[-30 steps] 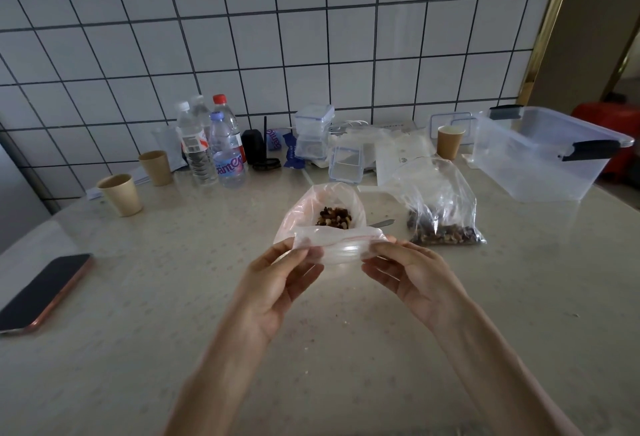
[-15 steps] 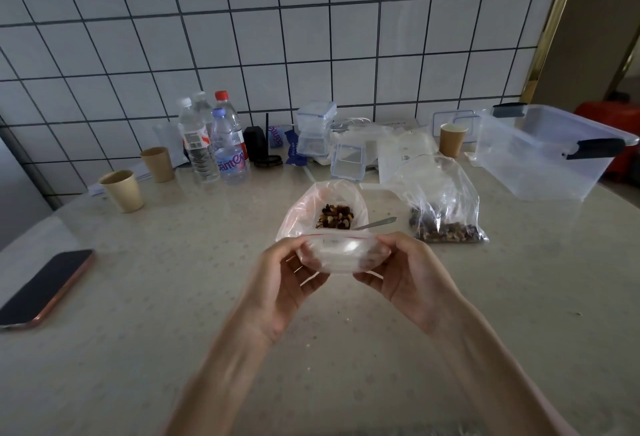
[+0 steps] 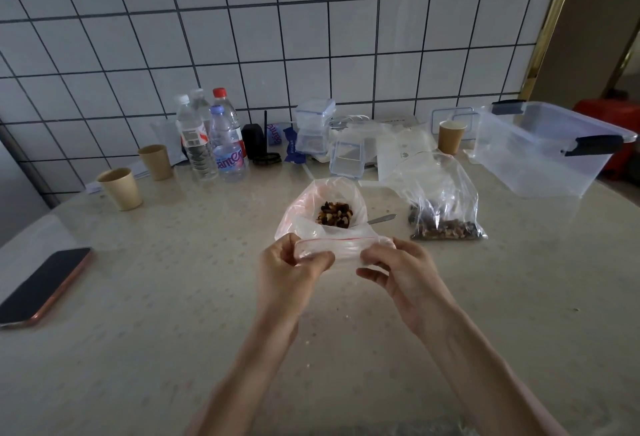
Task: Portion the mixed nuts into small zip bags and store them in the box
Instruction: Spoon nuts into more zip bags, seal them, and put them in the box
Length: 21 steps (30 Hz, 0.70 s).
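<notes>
A small zip bag point(image 3: 325, 214) with a red-edged closure sits over the middle of the worktop point(image 3: 173, 297), a little heap of mixed nuts point(image 3: 335, 214) lying in its far end. Both hands grasp its near, zip edge: the left hand point(image 3: 289, 269) pinches the left end between thumb and curled fingers, and the right hand point(image 3: 398, 269) pinches the right end the same way. Just behind the bag a metal spoon handle point(image 3: 382, 218) pokes out to the right, and beside that lies a larger clear bag point(image 3: 446, 207) with more nuts in its bottom. Further right stands an open clear plastic box point(image 3: 543, 155) with dark latches. Along the tiled wall are small clip-lid containers point(image 3: 313, 126), three paper cups point(image 3: 120, 189) and several water bottles point(image 3: 228, 145); one blue label reads partly "amen", the rest too blurred to make out. A dark phone point(image 3: 43, 285) lies at the left edge.
</notes>
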Motion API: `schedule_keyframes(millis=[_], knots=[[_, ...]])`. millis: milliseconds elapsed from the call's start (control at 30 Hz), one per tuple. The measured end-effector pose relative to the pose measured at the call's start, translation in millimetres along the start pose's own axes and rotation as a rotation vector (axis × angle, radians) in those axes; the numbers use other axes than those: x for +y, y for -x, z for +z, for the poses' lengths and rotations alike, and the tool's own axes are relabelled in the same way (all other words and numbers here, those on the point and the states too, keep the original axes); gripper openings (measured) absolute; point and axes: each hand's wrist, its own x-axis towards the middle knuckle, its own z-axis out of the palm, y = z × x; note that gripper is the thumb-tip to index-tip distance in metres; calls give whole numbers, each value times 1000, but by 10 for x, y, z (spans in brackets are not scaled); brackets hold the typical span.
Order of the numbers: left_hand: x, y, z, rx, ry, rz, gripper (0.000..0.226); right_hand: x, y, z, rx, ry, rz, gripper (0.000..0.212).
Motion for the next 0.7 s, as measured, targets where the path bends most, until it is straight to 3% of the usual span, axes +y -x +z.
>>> schedule_keyframes(millis=[133,333,433,533,700], knots=[[-33,47,57,107,-69,170,16,44,-6,87,135,-19,-59,25],[1,45,45,114,-3,157,11,61,4,142,162,206,-189,14],[46,34,59,86,-115,91,26,73,-18,141,210,251,-179,1],[88,32,26,48,-278,37,43,56,-16,112,187,240,-111,10],[169,47,-84,55,-486,204,21,-61,1,-16,163,334,-66,9]])
